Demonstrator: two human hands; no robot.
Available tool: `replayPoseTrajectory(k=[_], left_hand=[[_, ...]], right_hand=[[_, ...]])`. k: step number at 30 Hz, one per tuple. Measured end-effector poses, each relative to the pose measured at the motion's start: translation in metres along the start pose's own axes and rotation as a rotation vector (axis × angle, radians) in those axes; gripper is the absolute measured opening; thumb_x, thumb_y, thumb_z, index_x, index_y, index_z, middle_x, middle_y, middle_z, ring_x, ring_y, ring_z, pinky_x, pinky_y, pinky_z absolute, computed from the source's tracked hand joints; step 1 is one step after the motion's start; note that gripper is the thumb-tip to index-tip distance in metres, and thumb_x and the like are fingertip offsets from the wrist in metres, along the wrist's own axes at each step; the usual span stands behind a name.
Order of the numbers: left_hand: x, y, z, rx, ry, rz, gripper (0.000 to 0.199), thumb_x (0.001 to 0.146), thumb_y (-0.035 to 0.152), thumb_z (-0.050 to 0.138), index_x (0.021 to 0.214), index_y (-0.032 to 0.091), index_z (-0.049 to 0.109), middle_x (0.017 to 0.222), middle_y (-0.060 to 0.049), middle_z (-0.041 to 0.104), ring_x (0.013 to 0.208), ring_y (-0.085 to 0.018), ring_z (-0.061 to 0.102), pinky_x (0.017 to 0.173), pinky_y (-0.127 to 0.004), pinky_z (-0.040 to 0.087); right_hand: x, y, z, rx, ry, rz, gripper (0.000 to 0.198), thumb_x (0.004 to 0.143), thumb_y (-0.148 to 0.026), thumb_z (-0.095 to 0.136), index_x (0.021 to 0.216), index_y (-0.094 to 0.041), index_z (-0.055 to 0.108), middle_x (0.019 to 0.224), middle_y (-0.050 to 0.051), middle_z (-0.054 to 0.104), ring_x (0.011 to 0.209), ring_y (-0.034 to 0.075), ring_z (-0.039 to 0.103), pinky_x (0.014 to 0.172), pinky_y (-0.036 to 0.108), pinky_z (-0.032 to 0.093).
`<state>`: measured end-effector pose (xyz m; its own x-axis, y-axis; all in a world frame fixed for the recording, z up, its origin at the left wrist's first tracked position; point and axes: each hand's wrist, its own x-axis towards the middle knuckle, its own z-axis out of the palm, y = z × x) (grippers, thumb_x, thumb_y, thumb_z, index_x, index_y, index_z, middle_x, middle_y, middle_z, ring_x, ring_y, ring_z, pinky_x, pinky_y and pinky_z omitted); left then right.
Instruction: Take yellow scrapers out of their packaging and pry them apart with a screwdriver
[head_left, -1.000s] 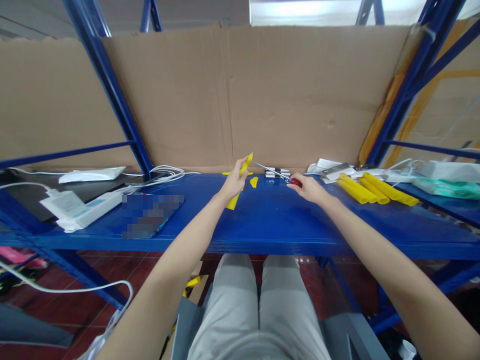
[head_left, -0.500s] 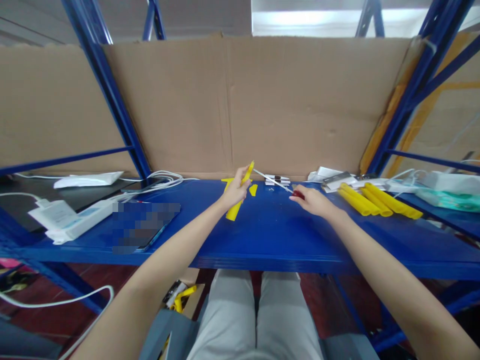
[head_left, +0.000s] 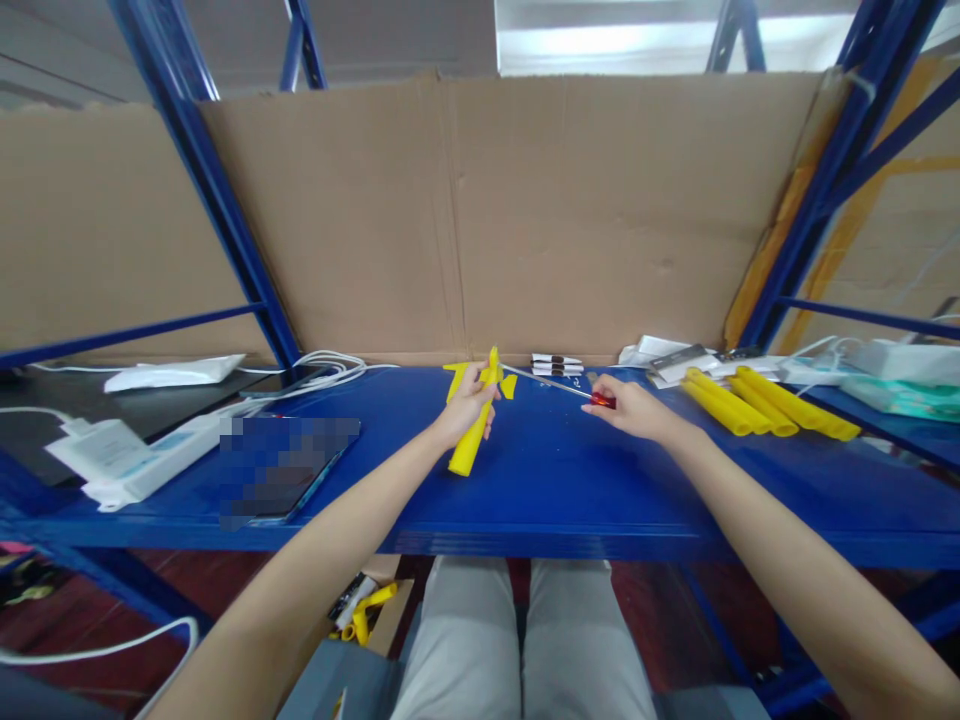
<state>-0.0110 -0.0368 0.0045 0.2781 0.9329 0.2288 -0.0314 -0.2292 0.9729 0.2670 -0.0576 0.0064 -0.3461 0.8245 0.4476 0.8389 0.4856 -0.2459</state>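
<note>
My left hand [head_left: 463,405] is closed around a yellow tube [head_left: 466,452], which stands tilted over the blue tabletop [head_left: 562,480]. In my right hand [head_left: 630,408] is a screwdriver [head_left: 602,400] with a red handle and a long thin metal shaft. The shaft points left, and its tip lies at the upper end of the tube; whether it touches or enters the tube I cannot tell. Small yellow scraps [head_left: 509,386] lie on the tabletop just behind the tube.
Several yellow tubes [head_left: 716,402] lie at the right, near white packets [head_left: 675,360]. Small white-and-black pieces [head_left: 555,365] sit at the cardboard wall [head_left: 585,220]. A tablet [head_left: 300,470] and a white power strip [head_left: 161,460] occupy the left. Below stands a box [head_left: 394,620] of yellow pieces.
My left hand has tipped the tube's upper end lower and nearer. The screwdriver has come down to a flatter angle, its tip still by that end. The camera view has shifted slightly.
</note>
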Motion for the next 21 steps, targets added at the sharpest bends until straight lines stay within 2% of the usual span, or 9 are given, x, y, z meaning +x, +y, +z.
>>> replayPoseTrajectory(k=[7,14,17,21], left_hand=[[0.0004,-0.0017,0.0027,0.030,0.076,-0.178,0.034,0.089,0.015,0.043,0.119,0.028,0.034,0.071,0.007,0.049,0.035,-0.005,0.042,0.030,-0.018,0.039],[0.0000,0.0006,0.0035,0.098,0.093,-0.217,0.036,0.089,0.012,0.041,0.121,0.028,0.034,0.070,0.007,0.048,0.036,-0.005,0.042,0.033,-0.017,0.039],[0.0001,0.0018,0.0034,0.122,0.101,-0.234,0.036,0.089,0.013,0.040,0.121,0.029,0.033,0.070,0.007,0.048,0.036,-0.005,0.042,0.033,-0.016,0.038],[0.0011,0.0025,0.0036,0.145,0.119,-0.283,0.035,0.090,0.015,0.041,0.121,0.031,0.033,0.069,0.007,0.048,0.036,-0.005,0.042,0.034,-0.016,0.036]], right_hand=[[0.0026,-0.0023,0.0040,-0.022,-0.167,0.003,0.025,0.091,-0.035,0.043,0.074,-0.020,0.055,0.072,0.006,0.066,0.063,0.019,0.061,0.059,0.027,0.042],[0.0014,-0.0015,0.0052,-0.097,-0.100,0.029,0.013,0.085,-0.033,0.057,0.083,-0.022,0.052,0.074,0.003,0.066,0.063,0.018,0.061,0.058,0.025,0.040],[0.0020,-0.0027,0.0056,-0.079,-0.103,0.031,0.013,0.088,-0.034,0.052,0.085,-0.021,0.054,0.077,0.006,0.068,0.067,0.019,0.063,0.060,0.026,0.042],[0.0043,-0.0028,0.0061,-0.067,-0.153,0.003,0.022,0.092,-0.030,0.043,0.075,-0.021,0.053,0.078,0.009,0.068,0.071,0.020,0.063,0.066,0.028,0.044]])
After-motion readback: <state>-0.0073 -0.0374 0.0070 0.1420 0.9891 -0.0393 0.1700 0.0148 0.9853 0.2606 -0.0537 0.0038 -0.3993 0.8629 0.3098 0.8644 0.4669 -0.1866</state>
